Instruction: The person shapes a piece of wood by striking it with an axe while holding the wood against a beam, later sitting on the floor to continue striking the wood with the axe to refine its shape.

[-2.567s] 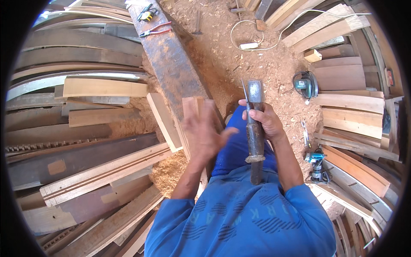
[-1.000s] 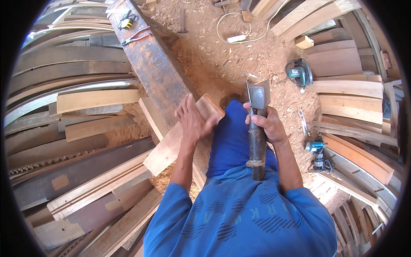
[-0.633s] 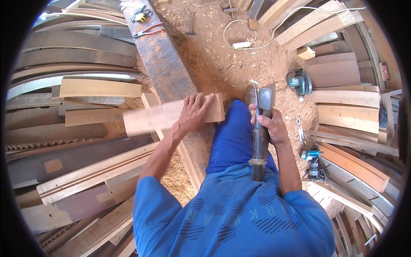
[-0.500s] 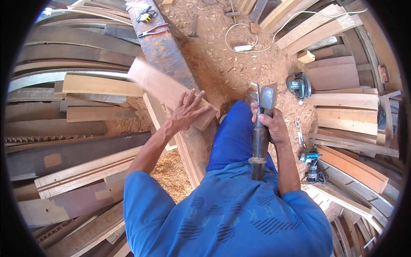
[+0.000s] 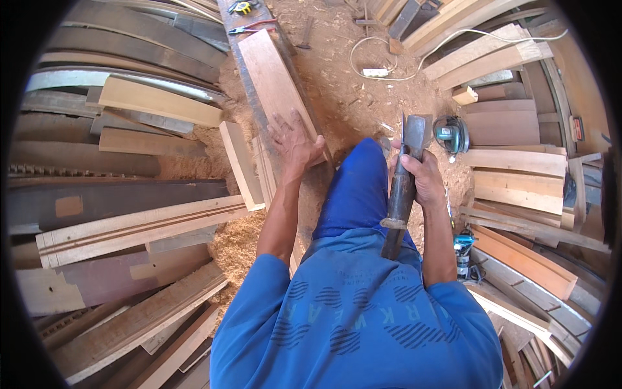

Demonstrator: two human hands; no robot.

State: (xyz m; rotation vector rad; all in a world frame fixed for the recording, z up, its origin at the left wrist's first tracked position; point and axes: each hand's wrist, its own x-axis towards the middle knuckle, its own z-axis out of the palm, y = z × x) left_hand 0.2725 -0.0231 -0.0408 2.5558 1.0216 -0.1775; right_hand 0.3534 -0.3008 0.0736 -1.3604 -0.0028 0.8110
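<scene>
A smooth pale-brown plank (image 5: 271, 74) lies lengthwise on a long, worn timber beam (image 5: 313, 194). My left hand (image 5: 297, 141) rests on the plank's near end, fingers spread over its top face and thumb toward the right edge. In my right hand (image 5: 424, 180), above my right thigh, are what look like two chisels (image 5: 403, 185) held together. One broad metal blade faces up and a thinner one shows edge-on beside it. Their dark handles point back toward my body. My right fingers are partly hidden behind the handles.
Pliers with red handles (image 5: 253, 28) and a yellow-black tape measure (image 5: 243, 8) lie on the beam's far end. A hammer (image 5: 306, 32) is on the shaving-covered floor. Right are a green power tool (image 5: 449, 135) and a white cable (image 5: 424, 58). Stacked boards (image 5: 162, 102) line both sides.
The plank has swung from slanting across the beam to lying along it, with my left hand on it. My right hand still holds the chisels, nearly in place. The view has shifted slightly.
</scene>
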